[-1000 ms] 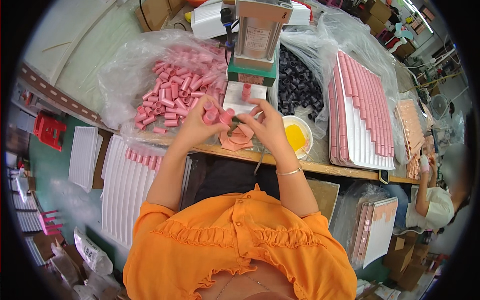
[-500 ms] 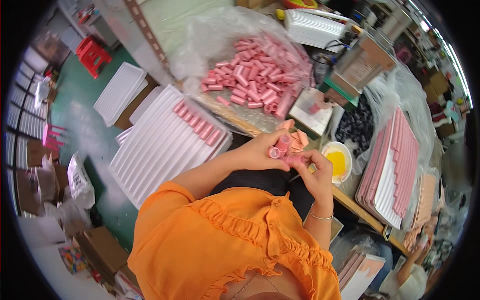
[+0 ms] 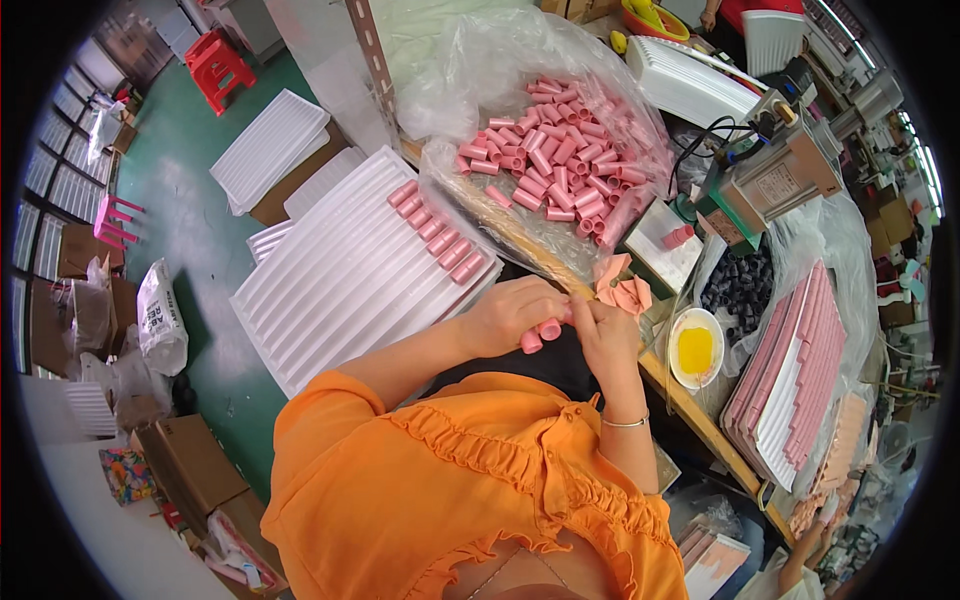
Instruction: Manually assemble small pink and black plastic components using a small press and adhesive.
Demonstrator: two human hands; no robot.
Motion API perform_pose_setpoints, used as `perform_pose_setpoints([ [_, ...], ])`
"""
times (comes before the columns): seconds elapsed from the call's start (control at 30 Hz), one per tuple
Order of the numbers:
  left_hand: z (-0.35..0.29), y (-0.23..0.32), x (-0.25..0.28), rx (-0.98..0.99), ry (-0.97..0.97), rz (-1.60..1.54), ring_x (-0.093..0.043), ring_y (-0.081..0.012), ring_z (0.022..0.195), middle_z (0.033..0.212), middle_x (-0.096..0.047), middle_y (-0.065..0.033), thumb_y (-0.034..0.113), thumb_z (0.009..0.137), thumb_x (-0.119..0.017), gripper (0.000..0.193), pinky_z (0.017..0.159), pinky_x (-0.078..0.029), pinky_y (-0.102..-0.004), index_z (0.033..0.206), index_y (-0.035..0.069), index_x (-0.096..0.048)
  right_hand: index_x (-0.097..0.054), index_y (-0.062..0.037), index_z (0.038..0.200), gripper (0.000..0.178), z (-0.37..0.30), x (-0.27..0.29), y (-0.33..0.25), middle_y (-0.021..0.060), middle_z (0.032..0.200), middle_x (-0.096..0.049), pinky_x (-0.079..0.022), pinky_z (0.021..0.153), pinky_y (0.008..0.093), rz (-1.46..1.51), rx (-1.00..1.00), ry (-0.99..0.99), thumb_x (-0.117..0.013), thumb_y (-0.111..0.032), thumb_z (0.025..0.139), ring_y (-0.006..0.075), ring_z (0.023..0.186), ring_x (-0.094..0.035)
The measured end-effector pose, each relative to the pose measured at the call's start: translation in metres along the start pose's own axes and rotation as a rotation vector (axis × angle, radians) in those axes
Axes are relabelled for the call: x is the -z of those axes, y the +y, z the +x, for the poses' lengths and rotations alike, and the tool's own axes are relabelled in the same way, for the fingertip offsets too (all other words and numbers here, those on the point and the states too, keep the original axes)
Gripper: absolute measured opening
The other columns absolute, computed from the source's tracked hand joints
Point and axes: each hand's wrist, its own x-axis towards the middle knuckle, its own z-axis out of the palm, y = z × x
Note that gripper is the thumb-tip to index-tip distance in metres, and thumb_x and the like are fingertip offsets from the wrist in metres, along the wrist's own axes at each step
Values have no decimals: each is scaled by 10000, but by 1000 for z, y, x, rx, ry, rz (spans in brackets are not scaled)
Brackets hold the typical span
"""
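Close together in front of my lap, both hands are at work on small pink plastic tubes. My left hand is closed, back of the hand up, with pink tubes sticking out below its fingers. Against it, the closed fingers of my right hand grip what looks like another pink tube, mostly hidden between the hands. Left of my hands lies a white ridged tray, with a short row of pink tubes along its far right side.
A clear plastic bag of loose pink tubes lies beyond. To the right are a machine with a white block, a bowl of yellow liquid, black parts and stacked trays of pink tubes. The table's wooden edge runs alongside.
My hands have drawn together, and my left hand has rolled so its back faces up and its tubes point downward. The whole view has shifted with my head.
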Motion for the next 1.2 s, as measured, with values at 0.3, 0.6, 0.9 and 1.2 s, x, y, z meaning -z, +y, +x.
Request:
perform_pose_setpoints([
  [0.3, -58, -122, 186, 1003, 157, 521, -661, -246, 763, 841, -695, -119, 268, 660, -849, 417, 710, -515, -342, 941, 40, -643, -699, -20, 744, 439, 8, 113, 91, 11, 570, -560, -377, 487, 239, 149, -223, 288, -568, -369, 977, 73, 542, -511],
  [0.6, -63, -227, 218, 1384, -264, 288, -692, -237, 743, 865, -685, -160, 342, 659, -864, 550, 621, -565, -342, 993, -39, -650, -673, -1, 785, 375, 66, 160, 243, 10, 654, -602, -403, 514, 228, 99, -388, 451, -688, -353, 910, 68, 567, -504],
  [0.9, -106, -244, 216, 1172, 135, 604, -690, -296, 898, 987, -690, -214, 293, 858, -727, 424, 774, -549, -382, 1146, -8, -647, -560, -85, 1099, 311, 93, 155, 282, 157, 917, -631, -490, 752, 425, -528, -308, 343, -715, -186, 849, 337, 845, -629],
  [1.2, -104, -216, 142, 799, 861, 225, -607, -232, 1115, 1187, -654, -156, 166, 1028, -437, 369, 956, -438, -331, 1361, 22, -508, -581, -93, 1013, 198, 78, 153, 264, 135, 802, -683, -494, 676, 418, -530, -337, 350, -689, -141, 855, 326, 748, -658],
])
